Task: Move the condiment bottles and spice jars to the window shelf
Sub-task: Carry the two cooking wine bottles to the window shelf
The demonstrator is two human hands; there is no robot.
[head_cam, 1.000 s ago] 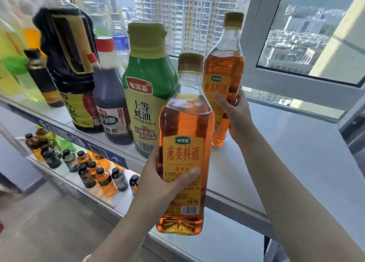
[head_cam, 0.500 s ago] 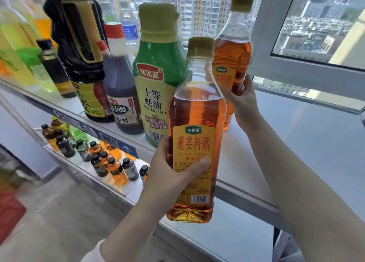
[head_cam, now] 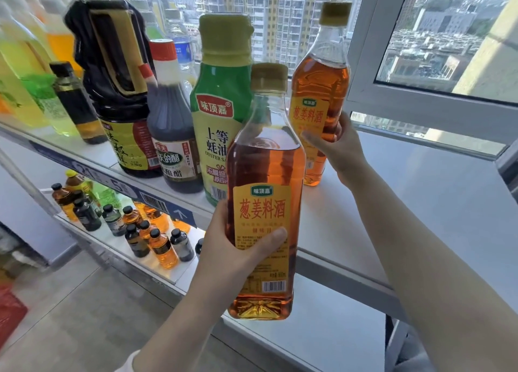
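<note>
— Left hand (head_cam: 232, 248), please.
— Its fingers (head_cam: 269, 239) are wrapped round the lower label of an amber cooking-wine bottle (head_cam: 266, 161), thumb across the front and the rest hidden behind. The bottle is upright and capped. It is held in the air on the near side of the window shelf (head_cam: 420, 192), and its base hangs below the shelf's front edge.

— And the right hand (head_cam: 344, 150)?
— Its fingers grip a second amber bottle (head_cam: 319, 88) at mid-body, from that bottle's right side. That one is upright too, and as far as I can tell its base is down on the shelf. It stands beyond and just to the right of the left-hand fingers.

— What stands next to them?
— To the left of the right-hand fingers, a green oyster sauce bottle (head_cam: 221, 96) is on the shelf, partly hidden behind the held bottle. Further left come a red-capped vinegar bottle (head_cam: 168, 124) and a dark soy jug (head_cam: 112, 71), close together in a row.

— Anything lower down?
— Below and to the left of the left-hand fingers, small bottles (head_cam: 157, 237) are clustered on a lower shelf.
</note>
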